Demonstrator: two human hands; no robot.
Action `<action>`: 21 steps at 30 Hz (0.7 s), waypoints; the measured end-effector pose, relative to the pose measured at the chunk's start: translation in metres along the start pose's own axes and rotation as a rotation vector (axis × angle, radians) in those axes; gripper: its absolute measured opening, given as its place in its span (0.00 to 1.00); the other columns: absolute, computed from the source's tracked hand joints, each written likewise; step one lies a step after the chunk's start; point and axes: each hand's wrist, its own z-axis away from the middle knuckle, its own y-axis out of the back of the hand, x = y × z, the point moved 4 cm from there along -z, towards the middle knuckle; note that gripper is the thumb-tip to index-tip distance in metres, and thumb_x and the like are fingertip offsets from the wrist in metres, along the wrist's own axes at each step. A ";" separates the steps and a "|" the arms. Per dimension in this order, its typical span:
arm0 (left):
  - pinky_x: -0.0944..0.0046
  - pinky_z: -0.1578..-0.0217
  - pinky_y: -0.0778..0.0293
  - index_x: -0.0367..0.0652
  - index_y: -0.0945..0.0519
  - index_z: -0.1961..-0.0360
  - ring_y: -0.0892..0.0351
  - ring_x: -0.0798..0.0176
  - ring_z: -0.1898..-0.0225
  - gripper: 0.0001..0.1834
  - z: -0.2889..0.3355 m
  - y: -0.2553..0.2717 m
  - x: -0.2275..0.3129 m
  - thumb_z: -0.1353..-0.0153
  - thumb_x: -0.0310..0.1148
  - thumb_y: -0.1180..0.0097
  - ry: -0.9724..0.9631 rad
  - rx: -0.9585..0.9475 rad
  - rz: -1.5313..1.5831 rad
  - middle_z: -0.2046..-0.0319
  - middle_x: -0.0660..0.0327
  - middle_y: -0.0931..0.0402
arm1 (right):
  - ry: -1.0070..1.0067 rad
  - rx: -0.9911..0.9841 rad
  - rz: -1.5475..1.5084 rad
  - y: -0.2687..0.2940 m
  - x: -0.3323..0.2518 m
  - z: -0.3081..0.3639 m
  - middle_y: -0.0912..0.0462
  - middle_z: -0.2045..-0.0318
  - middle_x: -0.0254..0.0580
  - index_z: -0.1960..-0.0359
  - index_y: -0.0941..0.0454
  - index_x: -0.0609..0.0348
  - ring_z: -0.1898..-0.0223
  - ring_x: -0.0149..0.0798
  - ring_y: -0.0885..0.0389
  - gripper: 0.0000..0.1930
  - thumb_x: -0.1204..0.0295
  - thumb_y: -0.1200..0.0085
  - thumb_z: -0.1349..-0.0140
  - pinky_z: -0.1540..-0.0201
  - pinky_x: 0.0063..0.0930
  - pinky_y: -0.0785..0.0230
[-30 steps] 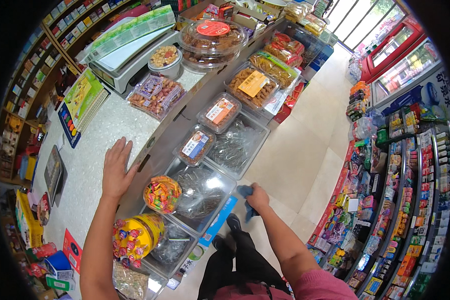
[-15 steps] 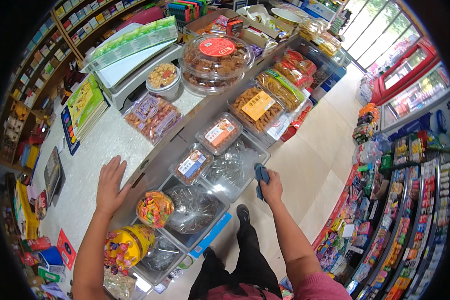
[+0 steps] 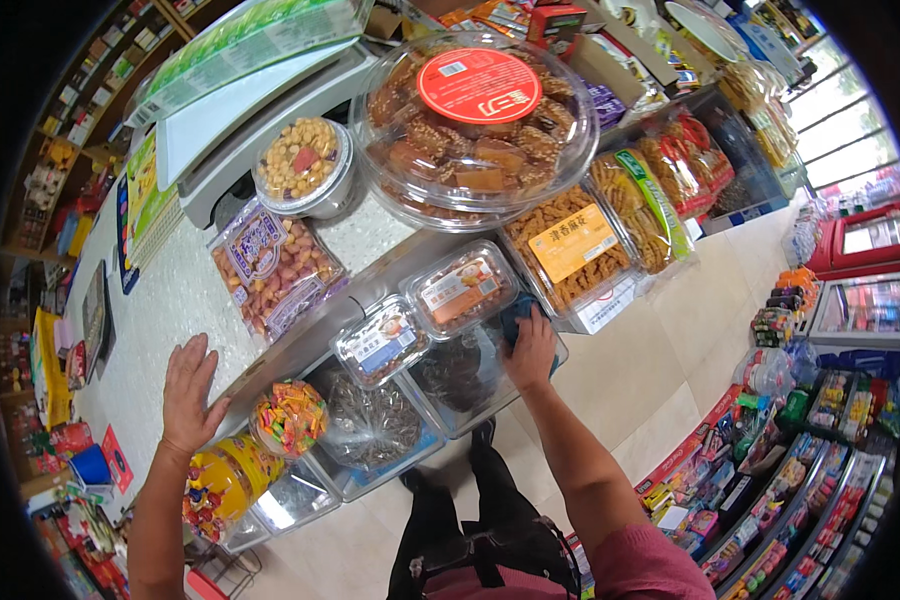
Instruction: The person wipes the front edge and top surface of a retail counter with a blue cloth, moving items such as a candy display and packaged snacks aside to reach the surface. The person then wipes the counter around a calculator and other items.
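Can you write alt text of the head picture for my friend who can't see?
A person's right hand holds a blue cloth at a clear-lidded bin, beside two small snack boxes. The left hand lies on a pale counter, near colourful sweets.

A bright barred opening (image 3: 850, 125) stands beyond pale floor tiles (image 3: 670, 320).

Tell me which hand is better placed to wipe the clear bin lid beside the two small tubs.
Right hand, probably: it holds the blue cloth at the clear bin lid. The left hand looks empty, fingers spread, farther off by the white counter.
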 end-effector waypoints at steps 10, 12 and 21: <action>0.39 0.32 0.51 0.41 0.35 0.35 0.43 0.39 0.31 0.35 -0.005 0.003 0.006 0.44 0.37 0.42 -0.019 0.036 -0.019 0.31 0.45 0.42 | 0.114 -0.014 -0.006 -0.002 0.004 -0.006 0.27 0.42 0.48 0.55 0.24 0.51 0.44 0.52 0.29 0.21 0.75 0.42 0.55 0.46 0.48 0.37; 0.40 0.32 0.50 0.41 0.35 0.35 0.43 0.39 0.31 0.35 -0.005 0.003 0.008 0.43 0.37 0.42 -0.024 0.045 -0.019 0.31 0.45 0.42 | 0.116 -0.017 -0.037 -0.001 -0.001 0.018 0.26 0.43 0.46 0.56 0.23 0.50 0.45 0.52 0.28 0.20 0.75 0.42 0.56 0.47 0.48 0.36; 0.42 0.31 0.51 0.41 0.37 0.33 0.44 0.40 0.30 0.36 0.000 0.003 0.008 0.43 0.36 0.42 -0.023 0.048 -0.043 0.31 0.47 0.43 | 0.327 -0.290 -0.195 -0.035 -0.101 0.134 0.22 0.49 0.41 0.59 0.20 0.48 0.48 0.48 0.25 0.16 0.75 0.41 0.53 0.48 0.42 0.30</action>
